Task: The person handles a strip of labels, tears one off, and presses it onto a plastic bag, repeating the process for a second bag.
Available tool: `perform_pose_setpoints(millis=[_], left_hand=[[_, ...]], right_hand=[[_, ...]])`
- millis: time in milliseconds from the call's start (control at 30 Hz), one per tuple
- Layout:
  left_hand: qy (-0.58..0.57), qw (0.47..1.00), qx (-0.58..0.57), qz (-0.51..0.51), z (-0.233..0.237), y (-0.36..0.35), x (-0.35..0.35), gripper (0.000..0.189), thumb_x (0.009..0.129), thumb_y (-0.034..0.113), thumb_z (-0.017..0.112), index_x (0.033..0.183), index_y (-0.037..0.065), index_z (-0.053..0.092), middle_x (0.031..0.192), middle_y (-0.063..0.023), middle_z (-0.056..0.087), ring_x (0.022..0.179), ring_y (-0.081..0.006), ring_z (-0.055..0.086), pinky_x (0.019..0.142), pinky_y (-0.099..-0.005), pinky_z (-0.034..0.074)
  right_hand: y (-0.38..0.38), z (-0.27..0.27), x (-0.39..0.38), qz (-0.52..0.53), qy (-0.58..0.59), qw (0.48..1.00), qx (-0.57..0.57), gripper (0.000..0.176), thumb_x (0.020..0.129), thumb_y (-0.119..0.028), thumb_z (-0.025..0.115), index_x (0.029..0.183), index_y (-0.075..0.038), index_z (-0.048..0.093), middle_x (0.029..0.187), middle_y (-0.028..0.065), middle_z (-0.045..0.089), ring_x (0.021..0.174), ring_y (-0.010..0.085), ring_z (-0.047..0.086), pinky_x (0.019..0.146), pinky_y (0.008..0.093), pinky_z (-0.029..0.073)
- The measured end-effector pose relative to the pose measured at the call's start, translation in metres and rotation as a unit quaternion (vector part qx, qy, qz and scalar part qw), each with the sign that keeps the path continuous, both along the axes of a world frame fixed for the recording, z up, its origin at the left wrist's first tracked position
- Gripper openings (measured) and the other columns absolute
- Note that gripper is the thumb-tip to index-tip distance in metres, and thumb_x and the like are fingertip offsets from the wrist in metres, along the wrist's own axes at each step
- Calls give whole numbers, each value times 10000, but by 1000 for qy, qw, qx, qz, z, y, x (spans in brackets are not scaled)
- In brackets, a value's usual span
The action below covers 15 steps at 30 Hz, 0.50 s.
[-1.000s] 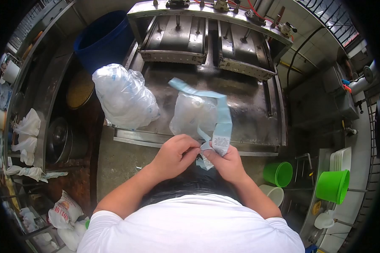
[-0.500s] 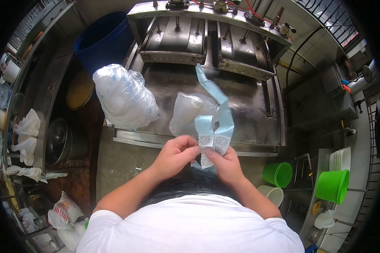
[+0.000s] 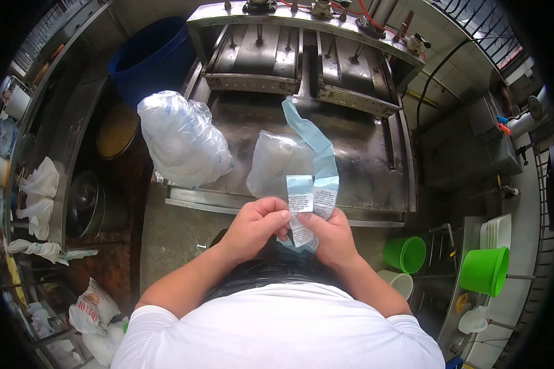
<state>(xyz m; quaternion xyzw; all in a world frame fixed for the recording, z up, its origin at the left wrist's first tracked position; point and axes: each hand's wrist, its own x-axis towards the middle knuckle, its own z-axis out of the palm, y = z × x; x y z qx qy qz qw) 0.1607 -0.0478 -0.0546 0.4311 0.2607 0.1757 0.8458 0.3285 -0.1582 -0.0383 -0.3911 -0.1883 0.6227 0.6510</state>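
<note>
A light-blue label strip (image 3: 322, 147) with printed white labels (image 3: 300, 202) hangs folded between my hands, its long tail reaching up over the metal table. My right hand (image 3: 331, 238) is closed around the strip, thumb pressed flat on the print. The curled fingers of my left hand (image 3: 260, 225) are closed at the strip's left edge, thumb tip against a label; the exact pinch is partly hidden. Just beyond the hands lies a clear plastic bag (image 3: 278, 165) with pale contents. A larger, bulging plastic bag (image 3: 181, 141) stands to its left.
The metal table (image 3: 357, 144) carries a press-like frame with two metal trays (image 3: 252, 83) at the back. A blue barrel (image 3: 148, 55) stands behind left. Green buckets (image 3: 405, 254) are at right, a shelf with cloths (image 3: 38, 197) at left.
The strip has straightened and its tail has swung slightly left at the top. The printed labels now face up more fully. Both hands stay nearly in place.
</note>
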Motion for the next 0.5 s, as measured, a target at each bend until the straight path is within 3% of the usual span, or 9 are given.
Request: perform_pose_setpoints(millis=[33,100,133,200,233,300,433,500], left_hand=[[0,1000,0,0,1,-2,0,125,1027,97,618,1061,-15,662,907,-20,668,780,-111,637,754,-280,548],[105,969,220,25,5,-6,2,100,996,77,656,1064,4,658,928,-56,670,798,-134,629,748,-291,538],[105,969,220,25,9,-8,3,100,996,77,656,1064,4,658,928,-56,670,798,-134,629,748,-291,538],[87,831,522,169,15,-11,5,159,918,32,729,1061,21,659,978,-116,676,838,-203,638,752,-321,530],[88,831,522,169,17,-9,4,159,918,32,729,1061,21,659,978,-116,676,838,-203,638,752,-321,530],[38,701,692,170,20,1,3,257,840,-4,783,1069,30,672,1027,-156,676,873,-280,643,761,-356,530],[11,727,679,103,25,6,3,287,832,5,796,1095,24,683,1047,-144,692,890,-307,650,784,-376,534],[17,770,633,79,23,4,3,273,839,18,803,1093,20,702,1034,-136,707,897,-296,667,785,-374,542]], right_hand=[[0,-2,-1,0,0,1000,0,228,1023,-97,660,1227,-2,693,1114,50,737,990,150,685,880,319,539],[-1,-10,-4,-38,-21,999,-21,230,1024,-101,657,1229,-4,692,1110,51,736,978,150,689,866,314,541],[0,-9,-5,-38,-21,999,-21,230,1024,-101,657,1229,-4,692,1110,51,736,978,150,689,866,314,541],[0,-9,-7,-53,-25,998,-24,229,1024,-113,665,1226,-8,693,1105,51,735,974,141,688,852,301,542],[0,-9,-7,-53,-24,998,-24,229,1024,-113,665,1226,-8,693,1105,51,735,974,141,688,852,301,542],[0,-10,-7,-48,-28,998,-27,237,1025,-127,675,1230,-8,692,1106,43,732,974,126,680,846,288,535],[-1,-8,-6,-39,-56,997,-25,227,1024,-137,685,1209,-6,700,1091,30,729,962,109,669,838,281,530],[-3,-9,-4,-28,-82,996,-32,211,1023,-141,691,1180,-2,712,1082,20,726,960,97,661,833,277,525]])
